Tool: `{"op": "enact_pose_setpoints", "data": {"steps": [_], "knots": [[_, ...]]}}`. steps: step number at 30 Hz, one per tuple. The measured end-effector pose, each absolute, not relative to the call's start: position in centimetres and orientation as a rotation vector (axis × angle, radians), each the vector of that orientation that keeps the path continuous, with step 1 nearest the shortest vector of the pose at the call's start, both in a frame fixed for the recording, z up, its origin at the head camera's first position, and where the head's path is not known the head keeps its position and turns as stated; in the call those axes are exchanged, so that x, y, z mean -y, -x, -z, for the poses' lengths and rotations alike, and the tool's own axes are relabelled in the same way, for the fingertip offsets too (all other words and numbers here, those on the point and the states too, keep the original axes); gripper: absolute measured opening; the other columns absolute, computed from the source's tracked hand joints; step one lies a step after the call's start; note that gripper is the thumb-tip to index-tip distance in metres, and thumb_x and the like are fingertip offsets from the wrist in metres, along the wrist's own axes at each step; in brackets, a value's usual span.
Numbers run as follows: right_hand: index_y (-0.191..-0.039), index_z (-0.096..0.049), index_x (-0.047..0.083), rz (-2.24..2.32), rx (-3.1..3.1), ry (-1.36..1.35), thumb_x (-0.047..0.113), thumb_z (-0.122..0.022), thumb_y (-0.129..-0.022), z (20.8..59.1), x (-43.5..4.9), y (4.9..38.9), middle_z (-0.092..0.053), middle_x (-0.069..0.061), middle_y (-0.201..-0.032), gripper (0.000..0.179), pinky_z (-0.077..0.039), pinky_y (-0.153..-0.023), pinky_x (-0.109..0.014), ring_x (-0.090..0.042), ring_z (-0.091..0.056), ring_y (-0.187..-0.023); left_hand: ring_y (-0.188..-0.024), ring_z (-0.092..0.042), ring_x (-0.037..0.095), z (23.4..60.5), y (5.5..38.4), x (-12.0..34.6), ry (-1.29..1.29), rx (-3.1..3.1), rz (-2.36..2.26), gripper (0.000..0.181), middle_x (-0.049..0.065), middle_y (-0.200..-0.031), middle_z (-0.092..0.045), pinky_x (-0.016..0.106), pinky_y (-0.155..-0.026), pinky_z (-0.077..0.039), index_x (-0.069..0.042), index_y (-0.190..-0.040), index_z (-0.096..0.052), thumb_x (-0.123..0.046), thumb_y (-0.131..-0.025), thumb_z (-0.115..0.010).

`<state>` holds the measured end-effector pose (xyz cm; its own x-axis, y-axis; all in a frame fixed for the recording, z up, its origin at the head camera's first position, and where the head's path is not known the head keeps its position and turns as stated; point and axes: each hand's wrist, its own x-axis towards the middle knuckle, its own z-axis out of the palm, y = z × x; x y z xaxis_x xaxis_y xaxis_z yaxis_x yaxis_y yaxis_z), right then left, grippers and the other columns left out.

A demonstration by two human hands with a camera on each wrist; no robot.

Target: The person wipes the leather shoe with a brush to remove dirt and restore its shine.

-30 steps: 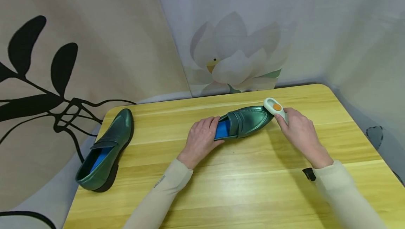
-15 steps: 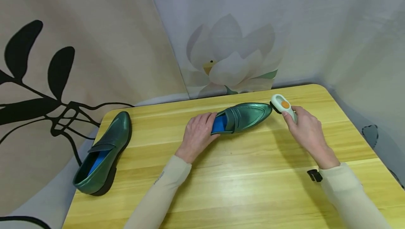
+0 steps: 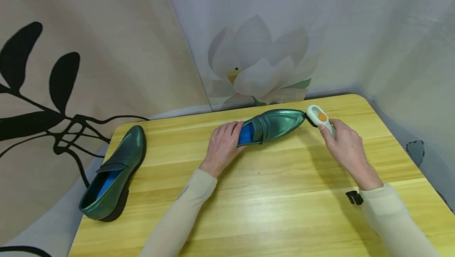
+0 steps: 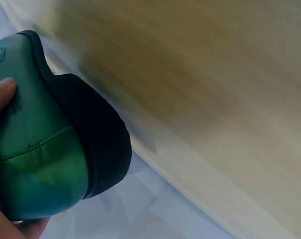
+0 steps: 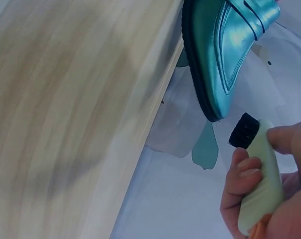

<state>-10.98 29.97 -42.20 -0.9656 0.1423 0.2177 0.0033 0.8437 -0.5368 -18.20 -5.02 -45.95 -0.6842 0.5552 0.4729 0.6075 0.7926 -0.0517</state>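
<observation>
A metallic green loafer (image 3: pixel 281 124) with a blue insole is held above the table by my left hand (image 3: pixel 222 146), which grips it round the heel. In the left wrist view the thumb presses the side of the loafer (image 4: pixel 41 149), above its black heel. My right hand (image 3: pixel 346 146) grips a shoe brush (image 3: pixel 317 115) with a pale handle, an orange button and black bristles. The right wrist view shows the brush's bristles (image 5: pixel 244 130) facing the pointed toe, a small gap between them. Fingers wrap the brush handle from both sides.
A second green loafer (image 3: pixel 115 174) stands upright on the left part of the wooden table (image 3: pixel 277 213), its toe pointing to the back. Behind the table hangs a pale curtain (image 3: pixel 142 44) with leaf and flower prints. A black strap buckle (image 3: pixel 354 197) shows at the right wrist.
The brush has moved right, from over the loafer's toe to just beyond its tip. The held loafer has risen slightly and shifted a little left. The view has shifted slightly too.
</observation>
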Motion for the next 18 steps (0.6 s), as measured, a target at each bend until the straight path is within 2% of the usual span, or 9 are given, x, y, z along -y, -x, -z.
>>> {"op": "enact_pose_setpoints", "data": {"steps": [6,11,14,18], "knots": [[-0.136,-0.055,-0.013,-0.821,2.769,0.100,0.039,-0.050,-0.109,42.3,-30.0,11.1,-0.060,-0.019,-0.087,0.059,-0.039,-0.056,-0.039,-0.032,-0.055,-0.072,-0.126,-0.058,0.034,45.8,17.9,5.2,0.865,2.597,0.165,0.089,0.014,-0.140,-0.060,0.050,-0.107,-0.047,-0.007,-0.148,-0.053,-0.048,-0.078,-0.090],[-0.135,-0.054,-0.016,-0.829,2.744,0.047,0.037,-0.046,-0.111,42.3,-30.0,11.2,-0.059,-0.020,-0.088,0.058,-0.039,-0.057,-0.040,-0.032,-0.054,-0.071,-0.131,-0.051,0.034,44.8,17.4,5.3,0.882,2.738,0.188,0.098,0.014,-0.146,-0.053,0.053,-0.111,-0.042,-0.007,-0.153,-0.044,-0.057,-0.079,-0.086],[-0.135,-0.054,-0.016,-0.837,2.735,0.021,0.035,-0.045,-0.111,42.4,-29.9,11.2,-0.059,-0.020,-0.090,0.057,-0.039,-0.057,-0.040,-0.032,-0.053,-0.071,-0.135,-0.048,0.034,44.3,17.0,5.5,0.907,2.802,0.232,0.095,0.013,-0.149,-0.050,0.053,-0.112,-0.040,-0.008,-0.155,-0.042,-0.062,-0.086,-0.077],[-0.134,-0.055,-0.015,-0.839,2.733,0.001,0.035,-0.045,-0.112,42.6,-29.9,11.2,-0.058,-0.018,-0.088,0.056,-0.039,-0.057,-0.039,-0.030,-0.052,-0.070,-0.138,-0.046,0.033,44.0,16.5,5.9,0.920,2.832,0.337,0.079,0.012,-0.151,-0.049,0.052,-0.115,-0.037,-0.008,-0.156,-0.044,-0.059,-0.098,-0.062]]}}
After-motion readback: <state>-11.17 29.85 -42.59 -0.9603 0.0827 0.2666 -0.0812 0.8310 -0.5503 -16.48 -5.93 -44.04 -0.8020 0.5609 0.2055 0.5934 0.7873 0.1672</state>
